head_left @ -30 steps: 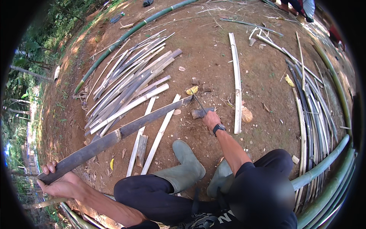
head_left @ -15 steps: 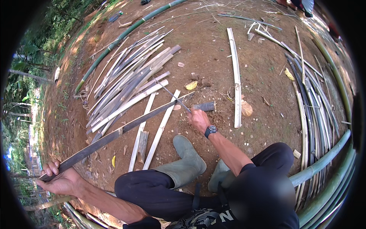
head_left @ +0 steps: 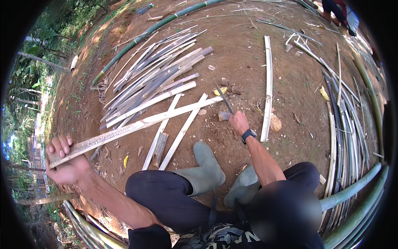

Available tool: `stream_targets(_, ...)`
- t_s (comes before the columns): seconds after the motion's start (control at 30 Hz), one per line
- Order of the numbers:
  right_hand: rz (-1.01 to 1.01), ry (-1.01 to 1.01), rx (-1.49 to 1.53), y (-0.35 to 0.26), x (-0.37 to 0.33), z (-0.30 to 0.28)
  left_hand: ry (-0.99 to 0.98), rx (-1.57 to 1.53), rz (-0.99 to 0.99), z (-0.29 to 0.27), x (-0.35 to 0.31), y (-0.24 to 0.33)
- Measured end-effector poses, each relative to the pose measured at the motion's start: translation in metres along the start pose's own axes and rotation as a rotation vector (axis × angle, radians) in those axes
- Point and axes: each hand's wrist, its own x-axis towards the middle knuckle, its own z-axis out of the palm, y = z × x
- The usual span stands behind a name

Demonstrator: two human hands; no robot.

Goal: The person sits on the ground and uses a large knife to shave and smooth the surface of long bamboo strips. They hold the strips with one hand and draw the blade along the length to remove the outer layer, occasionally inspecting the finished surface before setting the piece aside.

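Note:
My left hand (head_left: 68, 162) is closed round the near end of a long split bamboo strip (head_left: 143, 123), its pale inner face turned up. From there the strip slants away to the right, passing above two pale strips on the ground, one of them a bamboo slat (head_left: 184, 130). My right hand (head_left: 239, 122), with a dark watch on the wrist, grips a long-bladed knife (head_left: 225, 98), its handle hidden in the fist. The blade points up and to the left, just past the strip's far end and apart from it. A short piece of bamboo (head_left: 224, 115) lies beside my right hand.
A heap of split strips (head_left: 157, 79) covers the ground at left, before a long green pole (head_left: 145, 35). One pale strip (head_left: 268, 87) lies right of my hands. More strips (head_left: 346, 128) and thick green bamboo (head_left: 352, 184) are at far right. Another person's legs (head_left: 338, 16) show at top right.
The bamboo strip has turned from its dark side to its pale inner face. My right hand and the knife have shifted right, and the blade has come off the strip.

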Motion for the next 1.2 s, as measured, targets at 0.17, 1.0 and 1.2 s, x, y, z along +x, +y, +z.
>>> stream_targets(0.17,-0.172,-0.010,0.019,-0.069,0.006,-0.074,-0.220,-0.143,0.006,0.025,-0.004,-0.005)
stream_targets(1.0,0.011,-0.163,0.420,-0.088,-0.091,-0.180,0.060,0.151,0.226,0.045,-0.006,0.072)
stream_targets(1.2,0.096,-0.112,0.504,-0.087,-0.094,-0.193,-0.127,-0.129,0.203,0.044,-0.043,0.153)
